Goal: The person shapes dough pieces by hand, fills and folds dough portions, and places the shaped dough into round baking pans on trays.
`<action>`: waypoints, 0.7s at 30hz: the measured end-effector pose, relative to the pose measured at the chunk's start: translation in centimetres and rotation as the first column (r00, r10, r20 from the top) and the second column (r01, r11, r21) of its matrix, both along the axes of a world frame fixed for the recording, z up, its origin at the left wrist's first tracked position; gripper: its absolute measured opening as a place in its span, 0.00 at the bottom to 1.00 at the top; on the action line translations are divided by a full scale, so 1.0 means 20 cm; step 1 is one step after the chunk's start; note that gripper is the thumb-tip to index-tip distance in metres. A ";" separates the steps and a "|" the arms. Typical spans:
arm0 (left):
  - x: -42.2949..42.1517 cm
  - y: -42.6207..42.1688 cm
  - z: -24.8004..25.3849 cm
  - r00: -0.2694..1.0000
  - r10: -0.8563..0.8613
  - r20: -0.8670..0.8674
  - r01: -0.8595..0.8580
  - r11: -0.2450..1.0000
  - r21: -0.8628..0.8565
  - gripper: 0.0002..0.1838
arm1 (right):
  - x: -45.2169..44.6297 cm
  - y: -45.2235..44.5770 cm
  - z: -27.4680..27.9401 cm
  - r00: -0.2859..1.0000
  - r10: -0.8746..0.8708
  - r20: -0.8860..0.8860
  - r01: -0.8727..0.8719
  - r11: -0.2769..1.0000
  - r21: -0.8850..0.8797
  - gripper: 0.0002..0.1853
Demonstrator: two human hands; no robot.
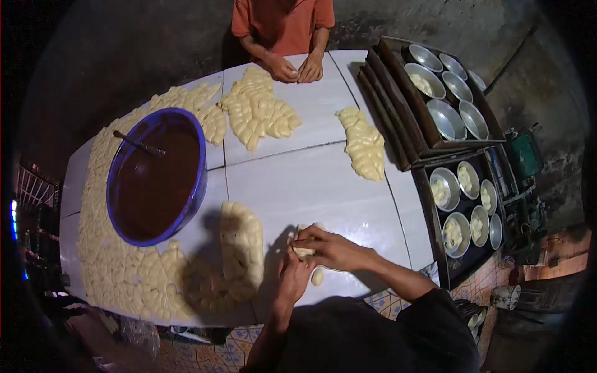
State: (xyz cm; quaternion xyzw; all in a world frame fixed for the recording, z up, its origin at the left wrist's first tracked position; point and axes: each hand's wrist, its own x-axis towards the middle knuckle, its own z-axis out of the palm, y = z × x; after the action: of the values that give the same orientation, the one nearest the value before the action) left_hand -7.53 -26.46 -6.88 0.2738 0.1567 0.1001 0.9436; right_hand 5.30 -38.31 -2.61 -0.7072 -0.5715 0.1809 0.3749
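Close together at the table's near edge, my left hand (295,277) and my right hand (339,251) have their fingers closed around a pale piece of dough (303,252). The fingers partly cover it. A small dough ball (318,276) lies on the table just below my right hand, and a bit more dough shows behind the fingers. Left of my hands rests a thick slab of joined dough pieces (242,245), partly in shadow. Beyond it stands a blue basin (202,180) of brown filling (155,186), with a spoon (140,144) in it.
Many dough pieces (124,273) cover the table's left side. Two more dough clusters (258,109) (364,146) lie farther back. Across the white table (298,180), a person in an orange shirt (283,28) works dough. Trays (429,152) of round metal tins (446,120) stand at right.
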 end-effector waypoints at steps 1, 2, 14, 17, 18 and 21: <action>-0.01 -0.02 0.02 1.000 -0.005 0.004 0.005 0.999 0.041 0.23 | -0.09 0.00 0.01 0.986 -0.005 0.168 0.011 0.999 -0.038 0.30; -0.01 -0.04 0.02 0.993 0.061 -0.102 -0.048 0.991 0.123 0.24 | -0.13 -0.02 -0.03 0.994 -0.092 0.053 0.094 0.995 -0.033 0.33; -0.18 -0.02 0.07 0.977 0.152 0.149 -0.208 0.832 0.514 0.21 | -0.38 0.01 0.02 0.866 -0.387 -0.317 0.488 0.795 0.362 0.15; -0.23 -0.03 0.06 0.949 0.297 0.104 -0.297 0.734 0.611 0.10 | -0.41 0.05 -0.01 0.865 -0.351 -0.359 0.460 0.840 0.288 0.14; -0.23 -0.02 0.05 0.943 0.332 0.032 -0.271 0.706 0.655 0.09 | -0.37 0.07 0.01 0.848 -0.429 -0.312 0.515 0.805 0.294 0.16; -0.24 0.00 -0.06 0.935 0.349 0.065 -0.323 0.761 0.563 0.08 | -0.34 0.11 0.10 0.906 -0.299 -0.300 0.398 0.842 0.364 0.26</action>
State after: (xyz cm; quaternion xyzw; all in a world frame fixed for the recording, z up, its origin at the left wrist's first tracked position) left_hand -12.37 -26.46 -8.06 0.5101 0.1872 0.3033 0.7828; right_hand -1.49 -36.16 -0.56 -0.6772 -0.4100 0.0643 0.6076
